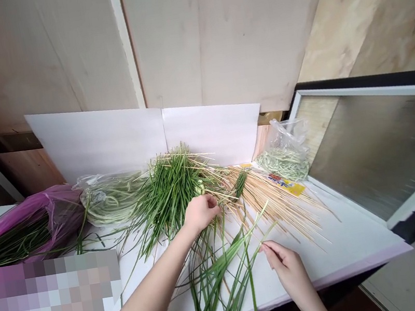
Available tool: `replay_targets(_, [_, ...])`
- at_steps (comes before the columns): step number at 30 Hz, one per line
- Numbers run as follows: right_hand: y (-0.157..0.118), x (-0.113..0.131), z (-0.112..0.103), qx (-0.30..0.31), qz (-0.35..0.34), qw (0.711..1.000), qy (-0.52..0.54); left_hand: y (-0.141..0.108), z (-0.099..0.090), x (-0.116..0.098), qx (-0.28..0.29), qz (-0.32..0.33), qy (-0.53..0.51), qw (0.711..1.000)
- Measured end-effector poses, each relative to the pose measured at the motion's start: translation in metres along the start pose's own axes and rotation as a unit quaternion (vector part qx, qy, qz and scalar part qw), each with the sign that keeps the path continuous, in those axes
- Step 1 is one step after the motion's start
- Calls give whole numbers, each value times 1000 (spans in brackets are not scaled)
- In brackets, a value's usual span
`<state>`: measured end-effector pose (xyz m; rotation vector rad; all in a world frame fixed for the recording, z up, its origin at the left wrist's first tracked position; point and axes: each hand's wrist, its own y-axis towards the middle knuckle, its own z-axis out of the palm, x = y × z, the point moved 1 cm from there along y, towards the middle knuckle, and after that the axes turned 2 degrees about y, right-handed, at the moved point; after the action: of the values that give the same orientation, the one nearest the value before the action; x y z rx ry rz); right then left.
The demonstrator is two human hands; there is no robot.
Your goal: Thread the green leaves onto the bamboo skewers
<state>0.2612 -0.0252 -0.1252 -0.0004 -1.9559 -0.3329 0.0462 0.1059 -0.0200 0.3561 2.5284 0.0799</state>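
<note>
My left hand [203,213] has its fingers curled together at the right side of a heap of cut green garlic chives [170,193]. What it grips, if anything, is hidden; a thin bamboo skewer shows just behind the fingers. Lower and to the right, my right hand [288,266] pinches the pale end of a chive stalk between thumb and fingertips. Beside that hand, long loose chives [225,268] hang toward the table's front edge. Many bamboo skewers [274,203] lie fanned out behind my hands, with a small bundle of chives [241,183] on them.
A purple plastic bag [60,200] of chives lies at the left, beside a clear bag [112,199] of pale green stalks. At the back right stands a clear bag [284,156] of pale green pieces, near a frosted glass panel [382,143]. White boards [110,139] line the wall.
</note>
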Motion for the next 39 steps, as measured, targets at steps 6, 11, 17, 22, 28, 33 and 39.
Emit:
replay_targets(6, [0, 1, 0, 5, -7, 1000, 3, 11, -23, 3, 100, 31, -21, 994])
replay_targets(11, [0, 4, -1, 12, -5, 1000, 1, 13, -48, 6, 137, 57, -40, 988])
replay_targets(17, [1, 4, 0, 12, 1, 1000, 4, -6, -37, 11, 125, 68, -58, 988])
replay_targets(22, [1, 4, -3, 20, 7, 1000, 1, -26, -8, 19, 205, 57, -176, 961])
replay_targets(28, [0, 6, -5, 41, 7, 999, -1, -41, 8, 30, 217, 3, -434, 874])
replay_targets(33, [-1, 10, -6, 94, -3, 996, -14, -45, 31, 39, 124, -29, -546, 828])
replay_targets(39, [-1, 11, -8, 150, 6, 988, -35, -50, 45, 41, 52, -38, -534, 843])
